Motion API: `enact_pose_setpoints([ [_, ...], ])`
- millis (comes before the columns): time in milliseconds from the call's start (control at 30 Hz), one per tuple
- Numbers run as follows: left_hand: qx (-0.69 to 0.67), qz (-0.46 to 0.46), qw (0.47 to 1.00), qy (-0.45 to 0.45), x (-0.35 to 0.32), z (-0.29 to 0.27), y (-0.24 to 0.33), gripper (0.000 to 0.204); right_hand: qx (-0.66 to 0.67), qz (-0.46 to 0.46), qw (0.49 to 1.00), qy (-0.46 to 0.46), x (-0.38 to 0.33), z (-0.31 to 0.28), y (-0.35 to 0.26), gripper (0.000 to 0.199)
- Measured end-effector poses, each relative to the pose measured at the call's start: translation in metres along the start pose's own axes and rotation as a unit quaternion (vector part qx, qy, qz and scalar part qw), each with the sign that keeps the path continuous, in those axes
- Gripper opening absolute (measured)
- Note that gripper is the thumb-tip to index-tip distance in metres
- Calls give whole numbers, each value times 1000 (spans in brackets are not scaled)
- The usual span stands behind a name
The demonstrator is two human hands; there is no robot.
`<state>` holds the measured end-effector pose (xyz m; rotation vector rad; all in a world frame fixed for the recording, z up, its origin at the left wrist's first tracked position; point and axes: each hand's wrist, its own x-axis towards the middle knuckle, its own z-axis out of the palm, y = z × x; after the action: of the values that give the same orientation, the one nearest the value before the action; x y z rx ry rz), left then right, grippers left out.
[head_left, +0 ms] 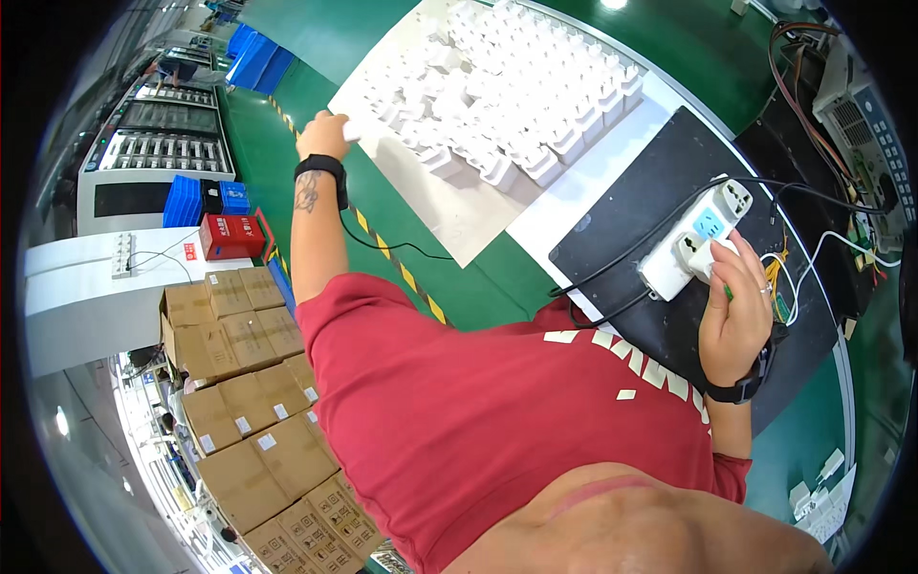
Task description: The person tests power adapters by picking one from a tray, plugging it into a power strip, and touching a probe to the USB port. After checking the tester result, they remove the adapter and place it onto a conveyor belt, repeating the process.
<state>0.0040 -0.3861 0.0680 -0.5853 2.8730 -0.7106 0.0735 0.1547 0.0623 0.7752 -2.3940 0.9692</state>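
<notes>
On the far left, my left hand (323, 136) is closed on a small white block, likely a power adapter (355, 130), beside the cardboard sheet. Over on the right, my right hand (738, 320) has its fingertips around a white power adapter (719, 256) at the near side of a white socket block (681, 251). Whether that adapter is fully seated cannot be seen. A blue label marks the socket block's top. Several rows of white power adapters (545, 91) stand on the cardboard sheet (459, 225), looser toward its left side.
A black mat (612, 225) lies under the socket block, with black cables (660, 230) across it. Wires and a small green circuit board (779, 304) are right of my right hand. A grey instrument (856, 120) stands far right. Stacked cartons (244, 411) and a red box (232, 236) are left.
</notes>
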Motion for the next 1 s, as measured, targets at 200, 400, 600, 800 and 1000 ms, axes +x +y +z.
enact_pose_setpoints([
  [200,-56,76,995,-10,31,23,20,50,1,38,999,-13,2,-4,-4,7],
  [400,-257,112,957,77,32,31,22,66,12,61,998,-17,3,-3,-3,5],
  [600,-430,112,894,60,34,38,19,84,10,31,999,20,-1,4,0,2],
  [800,-94,91,945,298,-36,-39,42,52,25,41,998,28,-6,4,4,8],
  [1000,-598,446,656,118,-164,-117,201,68,9,27,999,-31,-1,-10,-2,17],
])
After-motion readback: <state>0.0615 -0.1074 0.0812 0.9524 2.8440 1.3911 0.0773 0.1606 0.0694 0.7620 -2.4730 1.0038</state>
